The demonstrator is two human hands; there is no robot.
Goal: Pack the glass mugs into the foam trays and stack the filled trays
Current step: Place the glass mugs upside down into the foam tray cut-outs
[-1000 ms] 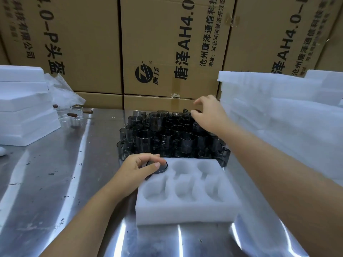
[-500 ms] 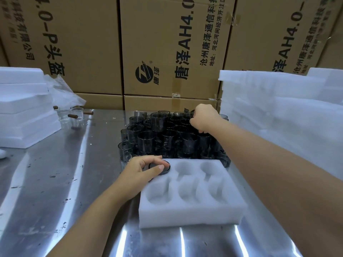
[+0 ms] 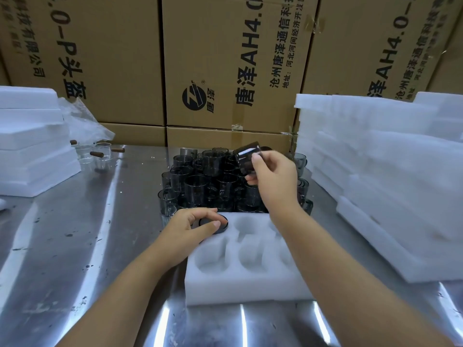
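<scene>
**Head view**

- **Lifted mug** (image 3: 246,156): dark glass, tilted, hanging above the far right of the mug cluster (image 3: 198,186). Your right hand (image 3: 273,176) is pinching it between thumb and curled fingers, sitting just right of and below the glass. Your right forearm is reaching forward across the right side of the foam tray (image 3: 245,284), wrist raised.
- **Seated mug** (image 3: 223,225): dark glass, sitting in the tray's far-left pocket with only its top showing. Your left hand (image 3: 190,226) is covering it from the left, fingers curling round the rim and thumb lying along the near edge. Your left forearm is coming in low over the steel table (image 3: 75,246).
- **Foam tray**: white, pockets in two rows, lying flat just in front of the cluster.
- **Mug cluster**: dark mugs standing upright, packed tightly at mid-table.
- **Right foam stack** (image 3: 388,184) and **left foam stack** (image 3: 30,146): both are resting on the table, well apart from the tray.
- **Clear cups** (image 3: 102,154): wooden-handled, standing beside the left stack.
- **Cardboard boxes** (image 3: 225,58): lining the back.
</scene>
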